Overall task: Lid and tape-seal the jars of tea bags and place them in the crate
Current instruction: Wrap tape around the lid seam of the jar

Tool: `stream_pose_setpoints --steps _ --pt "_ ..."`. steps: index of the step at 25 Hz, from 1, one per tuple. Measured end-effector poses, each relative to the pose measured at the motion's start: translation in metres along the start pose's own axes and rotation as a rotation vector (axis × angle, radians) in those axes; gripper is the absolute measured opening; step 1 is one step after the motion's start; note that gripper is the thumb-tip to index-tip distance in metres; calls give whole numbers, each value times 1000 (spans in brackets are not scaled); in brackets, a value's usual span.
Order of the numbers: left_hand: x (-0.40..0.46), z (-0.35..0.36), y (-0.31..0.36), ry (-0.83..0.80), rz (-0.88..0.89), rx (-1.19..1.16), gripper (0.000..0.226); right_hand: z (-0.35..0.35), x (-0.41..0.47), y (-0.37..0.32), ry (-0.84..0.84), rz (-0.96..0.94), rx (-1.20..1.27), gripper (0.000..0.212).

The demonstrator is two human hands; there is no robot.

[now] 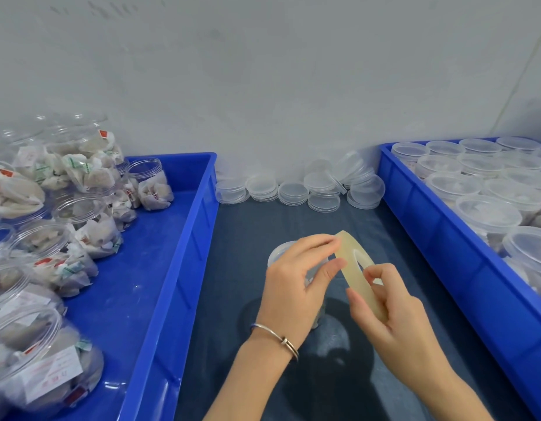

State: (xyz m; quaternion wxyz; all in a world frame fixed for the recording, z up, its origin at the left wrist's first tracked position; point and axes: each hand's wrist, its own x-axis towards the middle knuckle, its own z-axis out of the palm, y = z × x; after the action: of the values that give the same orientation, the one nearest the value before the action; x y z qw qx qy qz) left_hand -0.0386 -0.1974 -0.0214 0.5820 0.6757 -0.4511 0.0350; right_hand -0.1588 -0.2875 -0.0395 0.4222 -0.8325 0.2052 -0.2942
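- i am holding the tape roll (358,270) up on its edge with my right hand (393,311), my fingers pinching tight around the ring.
- my left hand (296,287) is touching the roll's rim with finger and thumb pinched close; i think i am picking for the loose end of the tape.
- the tape is looking pale yellow and see-through, like a thin hoop.
- the jar (281,253) i am working on is standing on the dark table (233,268), just behind and under my left hand. it is mostly hiding there, and it seems to be wearing its lid already, but i cannot be sure.
- so this jar is waiting for its tape, and then it is needing a trip to the crate.
- on my left, the blue tray (160,268) is holding lots of open jars (90,226) stuffed with tea bags, so plenty is left to do.
- on my right, the crate (445,238) is filling up with lidded jars (487,212).
- far back by the wall, spare lids (293,189) are sitting in little stacks.
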Motion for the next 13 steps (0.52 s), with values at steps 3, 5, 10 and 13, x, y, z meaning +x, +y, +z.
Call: stream_pose_setpoints --steps 3,5,10,13 --pt "7 -2 -3 62 -183 -189 9 -1 -1 2 -16 -29 -77 25" --pt "12 -4 -2 33 -277 -244 14 -2 -1 3 -33 -42 -92 23" --pt "13 -4 5 -123 -204 -28 22 -8 1 3 -68 -59 -144 33" --pt "7 -2 9 -161 -112 24 20 -12 4 3 -23 -4 -164 36"
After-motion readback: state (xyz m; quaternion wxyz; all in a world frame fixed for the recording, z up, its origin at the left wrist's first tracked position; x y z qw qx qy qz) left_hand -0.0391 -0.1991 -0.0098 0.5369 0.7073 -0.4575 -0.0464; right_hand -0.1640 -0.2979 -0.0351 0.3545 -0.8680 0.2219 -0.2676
